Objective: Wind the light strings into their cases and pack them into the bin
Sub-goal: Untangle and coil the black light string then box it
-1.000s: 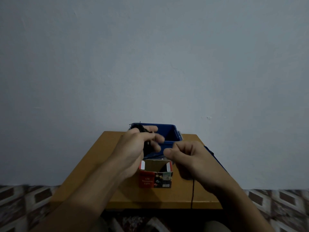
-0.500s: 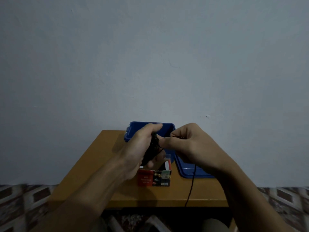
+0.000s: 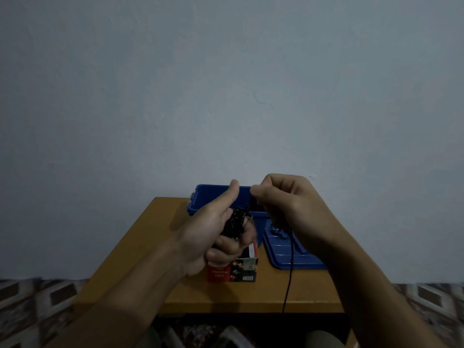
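Compared with half a second before, the right hand (image 3: 288, 204) had risen a little and moved slightly to the right, so the lid was more exposed, while the left hand (image 3: 216, 227) stayed nearly in the same place.

Nearest to the person, the free length of the black light string (image 3: 291, 259) hung down from under the right hand, crossed the front edge of the wooden table (image 3: 150, 247) and disappeared below it. Behind this, the small red cardboard case (image 3: 232, 271) stood open on the table, just under the left hand. The left hand was curled around a dark wound bundle (image 3: 234, 223) of the string, thumb raised. The right hand was closed, and its thumb and forefinger seemed to pinch the string just beside the bundle, though the dim light did not let me see the contact clearly. The blue lid (image 3: 288, 252) lay flat on the table to the right, and the blue bin (image 3: 211, 197) stood at the far edge against the wall.

I judged that the winding was unfinished. The hanging part could catch on the table edge or tangle below, and a strong pull could then loosen the loops. If the left hand relaxed, the bundle might spring open. The light case could also be knocked over when the bundle is pushed in.
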A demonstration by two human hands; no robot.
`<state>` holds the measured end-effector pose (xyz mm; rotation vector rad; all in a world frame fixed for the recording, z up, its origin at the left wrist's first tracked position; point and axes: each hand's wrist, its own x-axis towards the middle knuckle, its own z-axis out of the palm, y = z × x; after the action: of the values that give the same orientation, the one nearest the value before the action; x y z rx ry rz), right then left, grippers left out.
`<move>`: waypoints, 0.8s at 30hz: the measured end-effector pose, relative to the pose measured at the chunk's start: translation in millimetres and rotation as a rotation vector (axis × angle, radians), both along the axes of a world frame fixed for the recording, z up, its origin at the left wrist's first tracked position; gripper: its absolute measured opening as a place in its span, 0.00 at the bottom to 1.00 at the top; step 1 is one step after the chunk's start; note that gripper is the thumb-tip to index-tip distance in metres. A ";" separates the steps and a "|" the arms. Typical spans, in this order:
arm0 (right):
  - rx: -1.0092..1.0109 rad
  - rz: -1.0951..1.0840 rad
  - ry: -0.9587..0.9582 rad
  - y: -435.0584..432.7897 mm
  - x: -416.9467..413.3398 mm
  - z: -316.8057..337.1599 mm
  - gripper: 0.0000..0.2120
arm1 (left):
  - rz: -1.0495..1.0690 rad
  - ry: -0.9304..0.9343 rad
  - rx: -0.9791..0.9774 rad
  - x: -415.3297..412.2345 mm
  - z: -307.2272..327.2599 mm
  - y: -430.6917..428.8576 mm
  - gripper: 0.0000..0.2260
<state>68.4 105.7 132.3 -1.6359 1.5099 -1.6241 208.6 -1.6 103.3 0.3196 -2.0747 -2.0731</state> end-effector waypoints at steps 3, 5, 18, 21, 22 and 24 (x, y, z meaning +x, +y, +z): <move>0.025 0.004 -0.022 -5.8 -0.4 -11.8 0.14 | -0.083 -0.029 0.013 1.3 1.2 -1.6 0.35; 0.020 0.025 -0.036 -8.4 -0.9 -18.5 0.13 | -0.177 -0.036 0.052 2.6 1.9 -3.3 0.34; 0.117 -0.002 -0.131 -17.7 1.4 -57.0 0.15 | -0.307 0.227 0.316 4.7 -2.1 -2.6 0.21; 0.183 0.026 -0.142 -13.8 5.7 -61.3 0.17 | -0.337 0.289 0.420 3.2 -1.2 -2.5 0.22; 0.200 0.019 -0.133 -12.2 7.1 -63.4 0.22 | -0.343 0.305 0.442 2.8 -0.6 -2.1 0.22; 0.203 0.010 -0.111 -11.1 9.7 -65.8 0.19 | -0.329 0.333 0.448 2.0 0.8 -1.3 0.24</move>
<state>78.1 94.6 66.5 -1.4199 1.5515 -1.4768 210.6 -2.9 104.1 -0.3141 -1.5403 -2.5603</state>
